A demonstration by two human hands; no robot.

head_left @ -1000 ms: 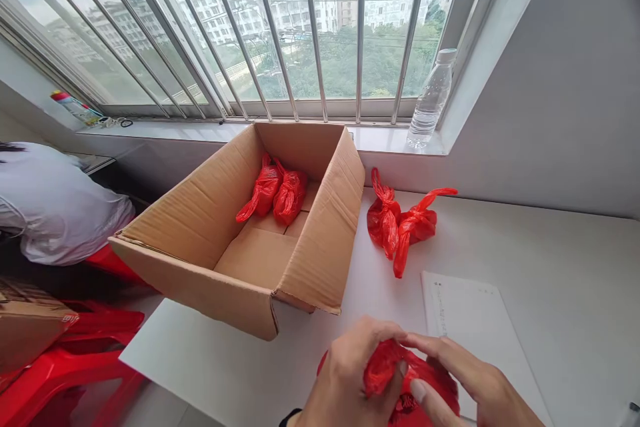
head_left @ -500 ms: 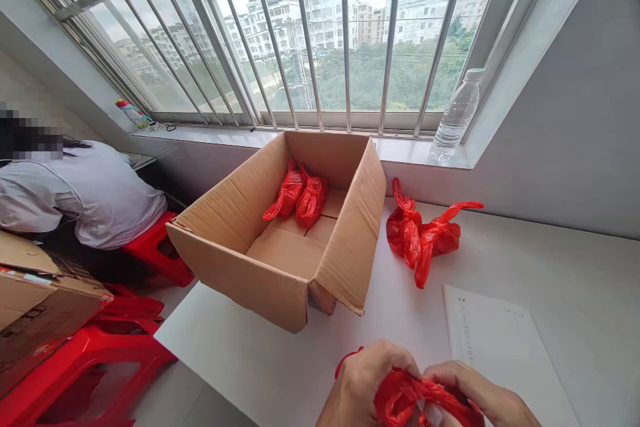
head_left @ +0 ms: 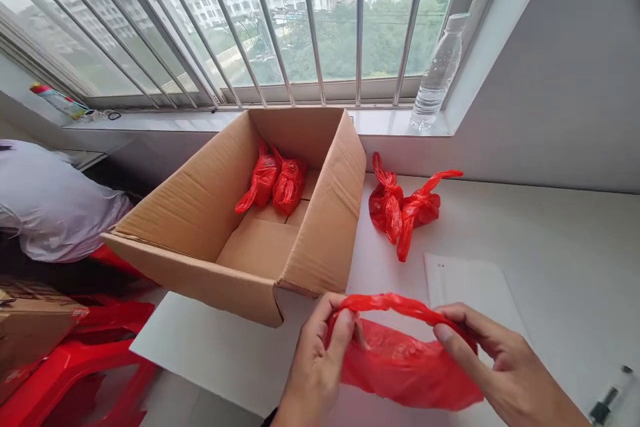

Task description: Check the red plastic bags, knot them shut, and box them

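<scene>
Between my two hands a red plastic bag is stretched out sideways, its upper edge pulled into a twisted band. My left hand pinches the left end between thumb and fingers. At the right end, my right hand grips the band the same way. Whether anything lies inside the bag cannot be made out. Ahead and left stands an open cardboard box, holding two knotted red bags at its far end. Two more knotted red bags lie on the table just right of the box.
A white pad or booklet lies on the white table. On the sill stands a clear water bottle. A barred window is behind. At left are a person in a white shirt, red stools and another carton.
My hands have drawn apart, spreading the bunched red bag wide. The view has tilted down and turned right, bringing a dark-tipped object into sight at the lower right.
</scene>
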